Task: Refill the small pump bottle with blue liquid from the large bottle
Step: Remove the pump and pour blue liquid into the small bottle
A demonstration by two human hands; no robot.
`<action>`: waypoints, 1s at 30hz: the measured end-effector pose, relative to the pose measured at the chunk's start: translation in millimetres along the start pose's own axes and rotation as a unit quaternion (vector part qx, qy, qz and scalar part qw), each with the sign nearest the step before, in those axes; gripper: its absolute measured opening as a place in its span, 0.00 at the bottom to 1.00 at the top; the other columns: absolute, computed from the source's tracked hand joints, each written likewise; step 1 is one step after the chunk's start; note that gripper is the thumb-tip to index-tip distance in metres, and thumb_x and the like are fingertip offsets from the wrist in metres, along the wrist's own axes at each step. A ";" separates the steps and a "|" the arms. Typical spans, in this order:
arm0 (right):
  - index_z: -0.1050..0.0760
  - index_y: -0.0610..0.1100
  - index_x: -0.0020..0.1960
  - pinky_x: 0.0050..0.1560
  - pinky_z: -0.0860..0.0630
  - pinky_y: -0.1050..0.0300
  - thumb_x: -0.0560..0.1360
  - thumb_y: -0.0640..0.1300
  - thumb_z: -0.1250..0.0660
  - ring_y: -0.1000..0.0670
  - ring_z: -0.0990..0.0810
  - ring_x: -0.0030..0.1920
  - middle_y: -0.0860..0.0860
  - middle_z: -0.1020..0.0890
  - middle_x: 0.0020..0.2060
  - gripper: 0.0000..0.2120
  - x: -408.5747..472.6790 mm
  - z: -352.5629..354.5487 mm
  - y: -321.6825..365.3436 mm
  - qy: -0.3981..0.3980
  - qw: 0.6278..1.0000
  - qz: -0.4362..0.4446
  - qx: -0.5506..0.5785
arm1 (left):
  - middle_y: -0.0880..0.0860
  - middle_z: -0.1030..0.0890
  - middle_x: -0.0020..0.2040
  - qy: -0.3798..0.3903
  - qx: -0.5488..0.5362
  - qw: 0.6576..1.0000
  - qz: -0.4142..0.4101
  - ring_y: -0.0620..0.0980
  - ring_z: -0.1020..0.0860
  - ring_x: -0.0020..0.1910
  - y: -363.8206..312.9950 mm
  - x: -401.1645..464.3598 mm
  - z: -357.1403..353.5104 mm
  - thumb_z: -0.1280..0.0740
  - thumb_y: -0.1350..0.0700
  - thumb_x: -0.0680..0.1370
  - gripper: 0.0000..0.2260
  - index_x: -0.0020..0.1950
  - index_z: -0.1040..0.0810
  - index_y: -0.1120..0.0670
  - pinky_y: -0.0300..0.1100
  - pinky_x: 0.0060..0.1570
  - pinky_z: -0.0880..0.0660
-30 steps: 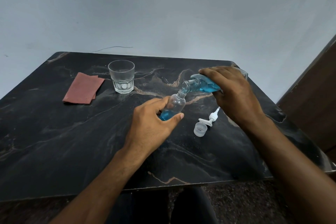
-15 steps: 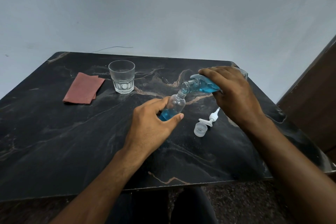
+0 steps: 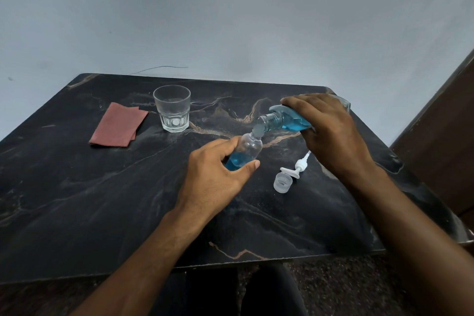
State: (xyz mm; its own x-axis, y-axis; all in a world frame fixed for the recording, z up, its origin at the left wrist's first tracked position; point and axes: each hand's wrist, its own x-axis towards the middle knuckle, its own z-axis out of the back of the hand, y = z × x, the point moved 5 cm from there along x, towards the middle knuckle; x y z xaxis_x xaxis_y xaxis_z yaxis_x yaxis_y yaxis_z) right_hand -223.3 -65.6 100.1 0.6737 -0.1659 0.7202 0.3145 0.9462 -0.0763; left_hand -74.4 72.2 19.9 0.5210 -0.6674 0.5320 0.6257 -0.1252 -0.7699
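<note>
My left hand (image 3: 214,173) grips the small clear bottle (image 3: 247,150), which stands on the black marble table (image 3: 102,200) with blue liquid in its lower part. My right hand (image 3: 331,133) holds the large clear bottle (image 3: 284,119) tipped almost flat, its open mouth right over the small bottle's neck. Blue liquid lies along the large bottle's lower side. The white pump head (image 3: 297,165) lies on the table to the right of the small bottle, with a clear cap (image 3: 282,182) beside it.
An empty drinking glass (image 3: 172,108) stands at the back left of the table, with a folded reddish cloth (image 3: 118,124) to its left. A grey wall rises behind the table, and a dark wooden panel (image 3: 441,141) stands at the right.
Both hands and both bottles stay in the same place. The blue level in the small bottle looks slightly higher.
</note>
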 end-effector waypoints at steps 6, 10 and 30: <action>0.21 0.39 0.63 0.60 0.26 0.45 0.69 0.27 0.26 0.41 0.20 0.58 0.45 0.16 0.57 0.24 1.1 1.0 -1.2 0.002 1.000 0.003 -0.002 | 0.41 0.15 0.45 0.000 0.008 1.000 -0.003 0.41 0.19 0.49 0.0 0.5 0.0 0.26 0.41 0.70 0.20 0.60 0.17 0.43 0.33 0.48 0.22; 0.21 0.40 0.63 0.60 0.26 0.45 0.70 0.27 0.26 0.41 0.20 0.57 0.45 0.16 0.56 0.24 0.6 0.9 -1.2 0.000 1.000 0.008 0.004 | 0.41 0.15 0.46 0.003 0.012 1.000 -0.006 0.41 0.19 0.49 -0.2 0.1 -0.2 0.24 0.43 0.70 0.19 0.60 0.16 0.44 0.33 0.48 0.22; 0.21 0.39 0.64 0.61 0.26 0.43 0.70 0.26 0.27 0.40 0.20 0.58 0.45 0.16 0.57 0.24 3.5 -1.7 -4.1 0.011 1.000 0.004 -0.006 | 0.37 0.16 0.49 0.005 0.015 1.000 0.010 0.37 0.20 0.53 -1.4 0.9 2.6 0.21 0.48 0.71 0.20 0.63 0.16 0.44 0.30 0.52 0.23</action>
State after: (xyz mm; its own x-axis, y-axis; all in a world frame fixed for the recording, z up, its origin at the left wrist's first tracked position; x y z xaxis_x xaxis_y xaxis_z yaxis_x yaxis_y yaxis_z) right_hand -221.1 -70.6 101.8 0.6909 -0.1649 0.7039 0.3171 0.9441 -0.0900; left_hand -73.3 73.7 22.3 0.5269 -0.6773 0.5134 0.6328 -0.0906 -0.7690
